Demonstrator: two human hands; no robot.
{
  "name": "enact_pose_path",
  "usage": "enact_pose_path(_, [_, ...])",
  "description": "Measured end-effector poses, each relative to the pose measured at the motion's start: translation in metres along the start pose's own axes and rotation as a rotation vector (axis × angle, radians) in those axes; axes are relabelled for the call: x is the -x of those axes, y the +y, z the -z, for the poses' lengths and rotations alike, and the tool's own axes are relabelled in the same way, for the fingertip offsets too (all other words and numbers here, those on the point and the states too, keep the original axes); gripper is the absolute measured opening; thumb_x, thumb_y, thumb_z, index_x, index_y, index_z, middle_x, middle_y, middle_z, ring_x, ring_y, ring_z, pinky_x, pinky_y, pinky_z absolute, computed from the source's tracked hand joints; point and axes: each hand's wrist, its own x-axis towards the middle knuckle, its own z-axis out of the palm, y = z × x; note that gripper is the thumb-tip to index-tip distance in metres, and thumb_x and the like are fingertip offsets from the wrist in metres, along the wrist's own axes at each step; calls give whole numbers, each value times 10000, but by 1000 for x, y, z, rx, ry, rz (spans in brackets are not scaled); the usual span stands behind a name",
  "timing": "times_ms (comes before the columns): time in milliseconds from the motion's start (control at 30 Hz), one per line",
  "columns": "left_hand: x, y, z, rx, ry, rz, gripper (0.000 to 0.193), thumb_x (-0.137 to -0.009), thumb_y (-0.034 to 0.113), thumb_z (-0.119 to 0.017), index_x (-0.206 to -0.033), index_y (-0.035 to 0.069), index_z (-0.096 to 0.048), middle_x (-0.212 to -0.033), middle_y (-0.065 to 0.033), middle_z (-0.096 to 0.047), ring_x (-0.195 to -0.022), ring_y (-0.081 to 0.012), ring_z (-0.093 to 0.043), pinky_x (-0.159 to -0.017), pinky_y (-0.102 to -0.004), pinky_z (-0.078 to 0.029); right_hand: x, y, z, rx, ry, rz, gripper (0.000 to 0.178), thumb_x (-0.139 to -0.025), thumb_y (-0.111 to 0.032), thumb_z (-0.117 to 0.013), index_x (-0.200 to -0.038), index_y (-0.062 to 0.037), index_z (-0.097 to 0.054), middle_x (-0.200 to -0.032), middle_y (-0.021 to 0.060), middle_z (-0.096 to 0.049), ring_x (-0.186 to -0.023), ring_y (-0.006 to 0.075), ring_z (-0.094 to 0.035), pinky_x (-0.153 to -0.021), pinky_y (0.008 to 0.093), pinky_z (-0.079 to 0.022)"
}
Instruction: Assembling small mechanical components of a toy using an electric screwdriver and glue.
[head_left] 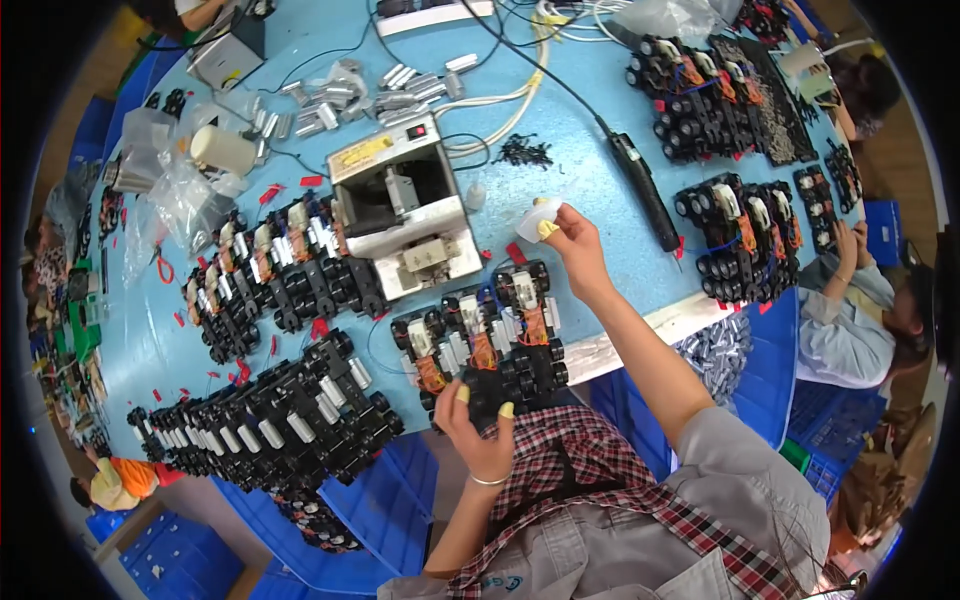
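At the middle of the blue surface (590, 145), from where I stand, the person's right hand (578, 248) has its fingers pinched on a small translucent white piece (533, 217), held beyond the nearest group of wheeled chassis (482, 335). The left hand (480, 445) is just beside that group's near edge, thumb and forefinger spread; whether they touch a chassis I cannot tell. Yellow covers (506, 410) cap some fingertips. A box-shaped machine (408, 205) stands left of the white piece, a heap of black bits (524, 151) lies beyond it, and a black screwdriver (645, 190) lies to the right.
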Motion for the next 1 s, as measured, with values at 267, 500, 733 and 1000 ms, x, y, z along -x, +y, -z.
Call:
enact_pose_path(267, [-7, 12, -40, 78, -122, -102, 537, -675, 35, -672, -1150, 18, -421, -1178, -152, -417, -1100, -332, -388, -911, -404, -333, -12, -3, 10, 120, 40, 84, 335, -777, 12, -551, -1111, 4, -522, -1006, 86, -609, -902, 154, -585, -777, 266, -459])
enact_pose_path(500, [-11, 2, -48, 45, -167, -178, 438, -671, 70, -673, -1059, 3, -482, -1148, -155, -441, -1069, -352, -403, -890, -431, -335, -30, 11, 13, 733, -62, 359, 394, -705, 99, -512, -1075, -29, -547, -945, 154, -609, -846, 243, -611, -739, 300, -475])
enact_pose_path(733, [-11, 0, -42, 19, -119, -219, 380, -662, 32, -668, -1011, 7, -518, -1114, -155, -475, -1027, -350, -444, -827, -406, -392, -87, -10, 7, 799, -314, 653, 428, -687, 96, -517, -1078, -70, -573, -987, 120, -597, -882, 256, -568, -753, 326, -462])
enact_pose_path(1000, [-13, 0, -48, 48, -132, -193, 371, -644, 10, -677, -986, 0, -534, -1102, -172, -485, -1012, -335, -456, -707, -344, -440, -123, -13, -13, 800, -733, 526, 408, -674, -2, -614, -1075, -71, -582, -970, 76, -588, -912, 232, -516, -845, 331, -400])
